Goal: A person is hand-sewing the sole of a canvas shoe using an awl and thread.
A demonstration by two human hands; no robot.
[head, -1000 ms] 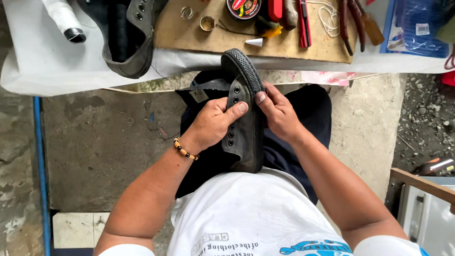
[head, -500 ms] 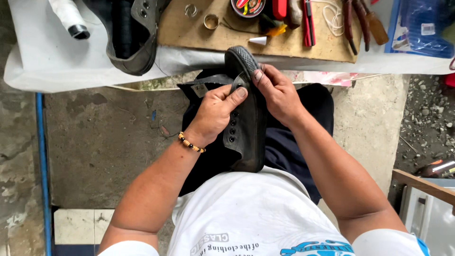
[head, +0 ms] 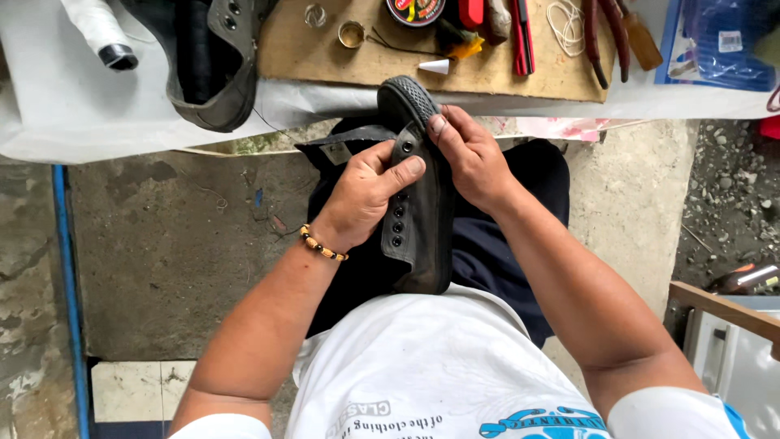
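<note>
A dark grey canvas shoe (head: 418, 219) stands on my lap, toe pointing away, its ribbed rubber toe cap (head: 409, 97) near the table edge. My left hand (head: 363, 195), with a beaded bracelet on the wrist, grips the shoe's left side by the row of eyelets, thumb lying across the upper. My right hand (head: 471, 154) holds the right side near the toe, fingertips pinched at the top eyelet. Whether it holds a needle or thread is too small to tell.
A second dark shoe (head: 207, 61) lies on the white-covered table (head: 73, 114) ahead. A wooden board (head: 406, 57) carries a round tin, rings, red-handled tools and pliers. A white spool (head: 101, 32) is at far left. A wooden crate edge (head: 719, 309) is at right. Concrete floor lies below.
The view has shifted slightly. Both hands stay on the shoe, and my right fingers have moved a little toward the toe end.
</note>
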